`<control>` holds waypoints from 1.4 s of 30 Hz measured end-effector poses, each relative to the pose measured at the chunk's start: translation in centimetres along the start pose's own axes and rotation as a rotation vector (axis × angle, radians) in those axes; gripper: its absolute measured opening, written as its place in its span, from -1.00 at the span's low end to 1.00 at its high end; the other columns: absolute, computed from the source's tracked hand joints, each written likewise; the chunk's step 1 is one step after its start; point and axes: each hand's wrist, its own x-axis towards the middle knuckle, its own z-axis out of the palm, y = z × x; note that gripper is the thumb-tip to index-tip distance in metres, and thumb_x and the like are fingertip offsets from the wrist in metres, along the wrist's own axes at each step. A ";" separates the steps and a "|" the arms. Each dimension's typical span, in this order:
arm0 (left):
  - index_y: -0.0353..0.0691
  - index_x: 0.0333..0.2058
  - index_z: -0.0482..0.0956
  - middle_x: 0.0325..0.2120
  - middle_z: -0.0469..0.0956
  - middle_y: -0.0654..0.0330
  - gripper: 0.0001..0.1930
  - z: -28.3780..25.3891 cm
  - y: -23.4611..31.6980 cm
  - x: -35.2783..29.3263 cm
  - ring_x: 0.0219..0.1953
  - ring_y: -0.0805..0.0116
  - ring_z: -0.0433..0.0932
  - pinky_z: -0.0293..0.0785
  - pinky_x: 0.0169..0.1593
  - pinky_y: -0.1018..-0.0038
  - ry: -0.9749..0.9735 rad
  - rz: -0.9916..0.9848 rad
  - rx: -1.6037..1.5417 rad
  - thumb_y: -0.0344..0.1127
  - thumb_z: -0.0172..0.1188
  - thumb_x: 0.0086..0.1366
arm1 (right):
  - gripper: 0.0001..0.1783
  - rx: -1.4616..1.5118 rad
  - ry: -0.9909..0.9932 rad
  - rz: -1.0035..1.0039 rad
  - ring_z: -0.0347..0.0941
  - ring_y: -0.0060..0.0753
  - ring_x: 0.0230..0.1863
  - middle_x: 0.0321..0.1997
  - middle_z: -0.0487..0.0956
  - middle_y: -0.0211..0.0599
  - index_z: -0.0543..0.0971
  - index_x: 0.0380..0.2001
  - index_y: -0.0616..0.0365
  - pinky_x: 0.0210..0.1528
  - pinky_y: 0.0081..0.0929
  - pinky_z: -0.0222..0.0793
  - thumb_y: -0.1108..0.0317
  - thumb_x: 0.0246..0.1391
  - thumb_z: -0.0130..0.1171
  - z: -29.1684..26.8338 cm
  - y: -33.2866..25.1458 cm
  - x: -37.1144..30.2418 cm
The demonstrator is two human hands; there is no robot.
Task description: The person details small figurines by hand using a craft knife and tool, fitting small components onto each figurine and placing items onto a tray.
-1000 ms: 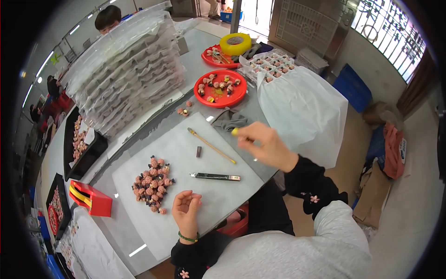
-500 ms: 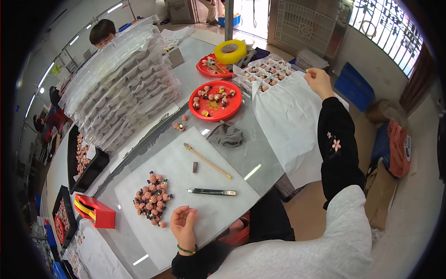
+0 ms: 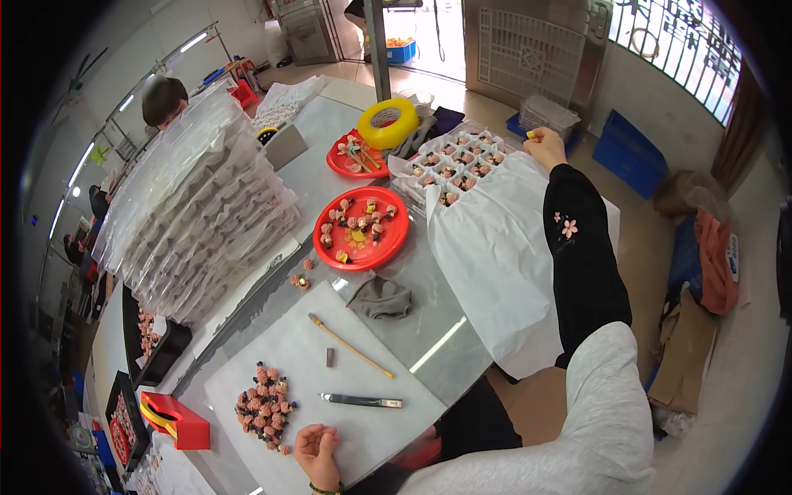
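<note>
My right hand point(image 3: 544, 150) reaches far out beside a white compartment tray point(image 3: 431, 171) holding several small pink-and-dark figures point(image 3: 448, 172). Its fingers are pinched, with a pale yellow bit at the tips; I cannot tell whether it is held or worn. White thin sheeting point(image 3: 487, 272) drapes from the tray toward me under my right forearm. On the white work sheet point(image 3: 305, 363), my left hand point(image 3: 317, 454) rests with loosely bent fingers and no object visible in it. Beside it lies a heap of pink knobbly pieces with dark ends point(image 3: 266, 406).
Tweezers point(image 3: 360, 401), a thin stick point(image 3: 351, 345) and a small dark block point(image 3: 330, 357) lie on the sheet. Beyond are a grey cloth point(image 3: 383, 299), a red plate point(image 3: 360, 258) of figures, yellow tape point(image 3: 388, 124) and stacked plastic trays point(image 3: 198, 206). A red tape dispenser point(image 3: 191, 429) stands left.
The whole view has shifted, so the table appears lower and slightly left. My right hand remains pinched by the tray, a little farther out. My left hand stays beside the heap.
</note>
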 end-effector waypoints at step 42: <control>-0.37 -0.27 0.39 -0.39 0.49 0.18 -0.82 -1.7 -1.2 0.3 -0.29 0.46 0.48 0.42 -0.23 0.58 -0.059 -0.053 -0.112 -0.52 0.09 0.11 | -0.77 0.416 -0.643 -1.100 0.42 -0.19 -0.38 -0.44 0.49 -0.12 0.49 -0.34 0.27 -0.32 -0.40 0.30 0.42 -0.15 0.11 1.7 -27.4 -27.3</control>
